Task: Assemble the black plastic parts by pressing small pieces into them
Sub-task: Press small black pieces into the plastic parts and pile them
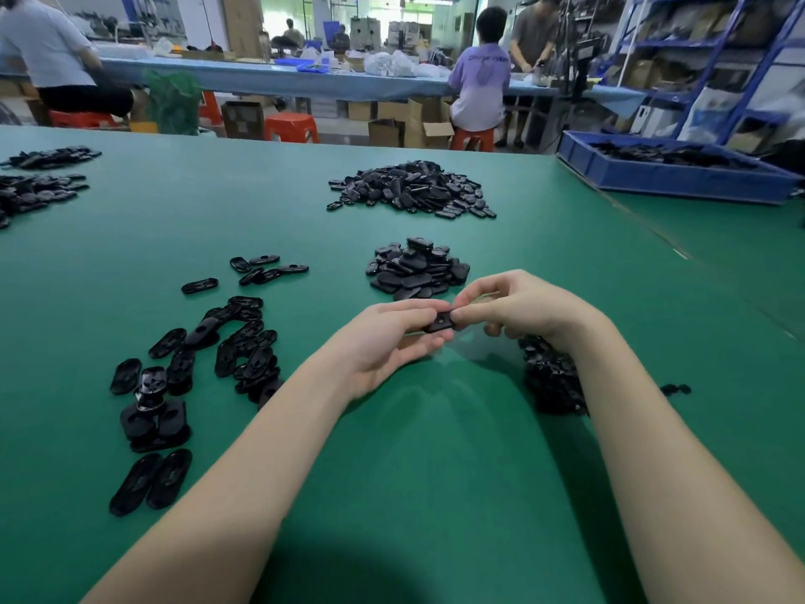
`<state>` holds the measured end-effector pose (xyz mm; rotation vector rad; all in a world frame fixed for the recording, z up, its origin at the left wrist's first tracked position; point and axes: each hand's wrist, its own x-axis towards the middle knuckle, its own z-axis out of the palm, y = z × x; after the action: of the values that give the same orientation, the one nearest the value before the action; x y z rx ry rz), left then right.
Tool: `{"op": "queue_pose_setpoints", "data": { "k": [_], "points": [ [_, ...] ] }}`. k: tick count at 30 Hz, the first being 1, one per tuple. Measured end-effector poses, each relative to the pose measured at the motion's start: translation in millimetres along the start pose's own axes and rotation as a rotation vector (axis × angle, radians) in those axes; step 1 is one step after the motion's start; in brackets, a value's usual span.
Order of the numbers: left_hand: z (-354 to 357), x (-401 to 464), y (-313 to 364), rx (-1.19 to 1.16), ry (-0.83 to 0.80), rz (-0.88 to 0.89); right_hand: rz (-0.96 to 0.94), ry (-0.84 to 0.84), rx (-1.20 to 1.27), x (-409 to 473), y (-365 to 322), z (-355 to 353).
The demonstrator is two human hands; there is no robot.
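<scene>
- Table [392, 473]: green mat, bears all stock listed below.
- Left hand [387, 342]: fingers curled round the part from below, thumb on top.
- Right hand [518, 309]: fingertips pinch the part's right end; lower fingers curled.
- Part [441, 321]: one black piece with a centre hole, held between both hands just above the table, near the middle.
- Step in hand, as judged: pressing a small piece into the part; the piece itself is hidden by fingers.
- Next move, as judged: firm, square thumb pressure until seated, then set aside and pick fresh stock.
- Small pieces [551, 377]: dark heap under the right wrist.
- Loose ovals [209, 355]: scattered left; finished or not, cannot tell.
- Near pile [418, 272]: just beyond the hands.
- Far pile [414, 189]: larger heap, further back.
- Blue bin [671, 178]: far right, holds more black parts.
</scene>
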<state>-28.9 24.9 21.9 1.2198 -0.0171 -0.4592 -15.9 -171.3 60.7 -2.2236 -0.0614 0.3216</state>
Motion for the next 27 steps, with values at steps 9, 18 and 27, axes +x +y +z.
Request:
{"op": "queue_pose_setpoints", "data": {
  "k": [9, 18, 27],
  "points": [
    [5, 2, -5, -0.026, 0.023, -0.012, 0.251, 0.171, -0.589, -12, 17, -39],
    [5, 0, -6, -0.005, 0.015, -0.011, 0.353, 0.177, -0.649, -9, 16, -30],
    [4, 0, -5, -0.004, 0.017, -0.006, 0.327, 0.161, -0.567, -11, 19, -31]
  ]
}}
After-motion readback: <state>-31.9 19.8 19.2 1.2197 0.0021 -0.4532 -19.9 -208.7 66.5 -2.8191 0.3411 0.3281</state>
